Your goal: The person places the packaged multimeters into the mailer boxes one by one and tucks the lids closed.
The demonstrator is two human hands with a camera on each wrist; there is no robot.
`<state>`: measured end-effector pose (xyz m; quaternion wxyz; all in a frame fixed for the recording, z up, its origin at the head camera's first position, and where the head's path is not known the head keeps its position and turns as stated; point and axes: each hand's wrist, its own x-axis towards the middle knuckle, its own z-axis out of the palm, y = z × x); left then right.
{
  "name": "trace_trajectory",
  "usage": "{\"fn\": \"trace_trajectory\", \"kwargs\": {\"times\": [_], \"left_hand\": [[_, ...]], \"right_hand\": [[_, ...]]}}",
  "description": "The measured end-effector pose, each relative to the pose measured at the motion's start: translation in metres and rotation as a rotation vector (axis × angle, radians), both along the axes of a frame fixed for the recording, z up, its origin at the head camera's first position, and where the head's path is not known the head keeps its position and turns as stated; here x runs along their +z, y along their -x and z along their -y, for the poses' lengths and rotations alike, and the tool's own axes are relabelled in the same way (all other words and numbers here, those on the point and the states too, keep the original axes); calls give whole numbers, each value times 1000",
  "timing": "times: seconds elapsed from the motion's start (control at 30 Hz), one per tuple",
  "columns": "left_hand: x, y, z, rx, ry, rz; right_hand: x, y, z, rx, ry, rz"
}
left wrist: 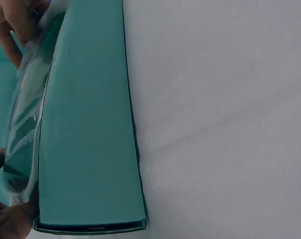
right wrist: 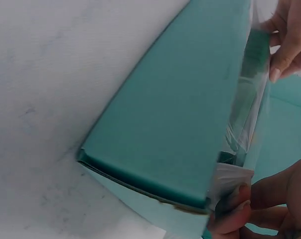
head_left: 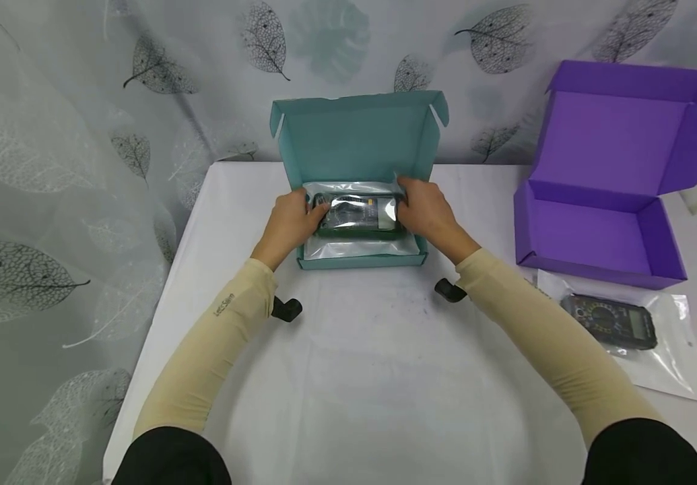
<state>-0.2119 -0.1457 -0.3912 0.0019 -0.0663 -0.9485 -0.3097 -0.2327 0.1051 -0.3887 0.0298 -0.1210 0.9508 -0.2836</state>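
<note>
A teal cardboard box [head_left: 357, 261] stands with its lid raised at the back of the white table. In it lies a clear plastic bag [head_left: 363, 248] holding a multimeter [head_left: 348, 213] with a dark face and a green edge. My left hand [head_left: 292, 222] grips the bag's left end, thumb over the multimeter's end. At the other end, my right hand [head_left: 425, 209] pinches the bag's right edge; its curled fingers [right wrist: 235, 214] show beside the box's corner in the right wrist view. The box's front wall [left wrist: 90, 119] hides the lower part of the bag in the left wrist view.
To the right stands a purple cardboard box [head_left: 596, 229] with its lid raised. In front of it lies a second bagged multimeter [head_left: 611, 322], partly under my right forearm. A leaf-patterned curtain [head_left: 336, 40] hangs behind and left of the table.
</note>
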Motion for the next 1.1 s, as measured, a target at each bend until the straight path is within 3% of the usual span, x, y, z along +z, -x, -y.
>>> {"fn": "trace_trajectory", "kwargs": {"times": [0.27, 0.53, 0.77, 0.87, 1.1], "left_hand": [[5, 4, -10, -10, 159, 81], [-1, 5, -16, -32, 210, 128], [-10, 9, -25, -78, 253, 167], [-12, 7, -29, -83, 285, 195], [-14, -1, -40, -110, 384, 179]], "right_hand": [[-8, 0, 3, 36, -111, 2], [-10, 2, 5, 36, -197, 21], [-18, 3, 7, 35, -273, -16], [-20, 2, 8, 40, -280, -40], [-21, -1, 10, 84, -339, -53]]}}
